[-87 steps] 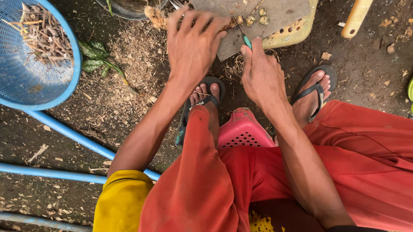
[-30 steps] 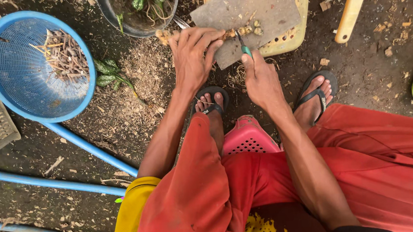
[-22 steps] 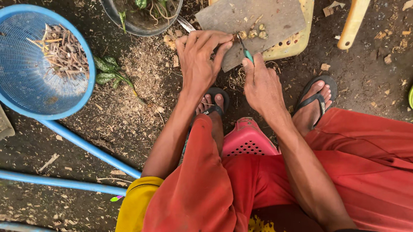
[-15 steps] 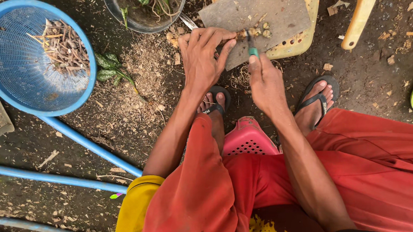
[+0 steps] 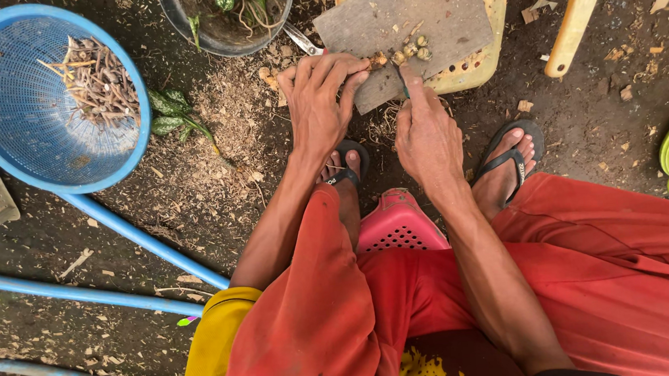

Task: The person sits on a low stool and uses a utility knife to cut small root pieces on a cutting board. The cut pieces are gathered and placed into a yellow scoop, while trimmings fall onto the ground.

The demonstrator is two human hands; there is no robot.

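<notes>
Hands (image 5: 368, 114) on board (image 5: 408, 15) — cutting root pieces (image 5: 407, 49).

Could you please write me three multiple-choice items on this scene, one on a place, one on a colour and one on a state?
1. Where do the cut pieces lie?
A. in the blue basket
B. on the grey board
C. in the dark tub

2. What colour is the scoop at the upper right?
A. orange
B. blue
C. pink

3. How is the right hand?
A. open and flat
B. out of view
C. closed on a knife

Answers: 1 B, the pieces sit on the grey board by the left hand. 2 A, its handle is plainly orange. 3 C, fingers grip the knife, blade on the board.
</notes>
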